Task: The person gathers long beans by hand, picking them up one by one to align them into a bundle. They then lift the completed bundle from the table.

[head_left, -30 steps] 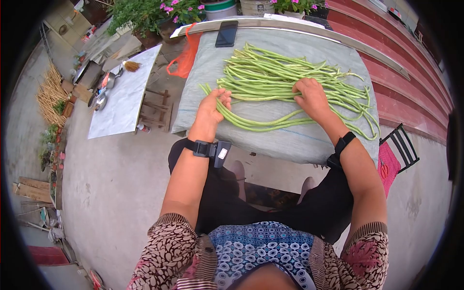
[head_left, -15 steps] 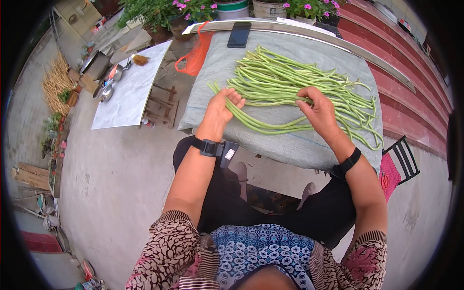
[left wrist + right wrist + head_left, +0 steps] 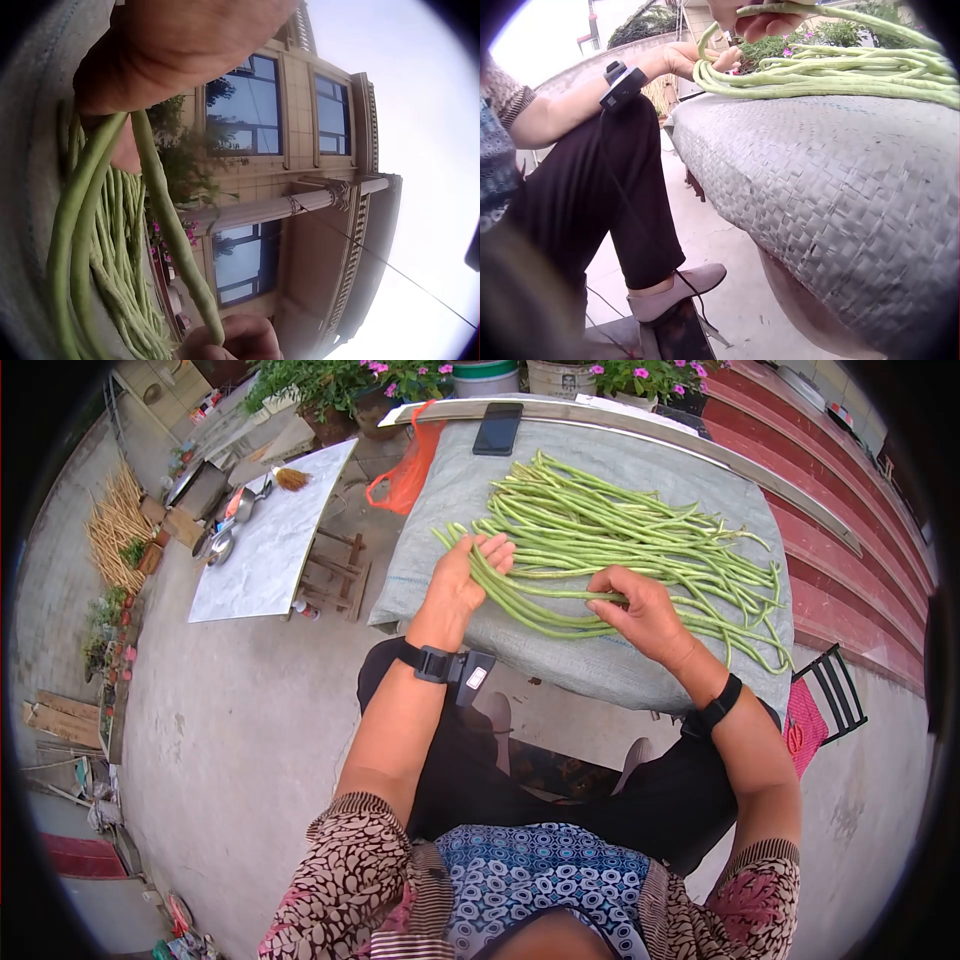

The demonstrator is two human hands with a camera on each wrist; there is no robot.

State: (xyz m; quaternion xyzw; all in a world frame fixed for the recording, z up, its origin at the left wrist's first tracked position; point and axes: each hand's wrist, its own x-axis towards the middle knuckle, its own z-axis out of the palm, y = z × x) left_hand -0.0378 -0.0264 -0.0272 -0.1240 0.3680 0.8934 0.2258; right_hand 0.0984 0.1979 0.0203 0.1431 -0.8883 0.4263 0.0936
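Long green beans (image 3: 600,525) lie in a loose pile on a grey woven sheet (image 3: 540,435). At the pile's left front, the left hand (image 3: 462,580) holds several beans (image 3: 515,608) near their ends, between thumb and palm, its fingers partly extended. Toward the middle front, the right hand (image 3: 645,615) pinches a bean between thumb and fingers. In the right wrist view the right hand (image 3: 761,19) grips that bean (image 3: 840,13) above the pile. The left wrist view shows bean stalks (image 3: 90,195) hanging from the left hand (image 3: 172,52).
A dark phone (image 3: 497,429) lies at the sheet's back left, beside a long metal strip (image 3: 640,428). An orange plastic bag (image 3: 405,470) hangs at the left edge. A side table (image 3: 265,540) with pans stands further left; potted flowers (image 3: 640,378) are behind.
The right hand has moved from the pile toward the front left, with a bean in its pinch. The left hand has turned slightly, its fingers more extended.
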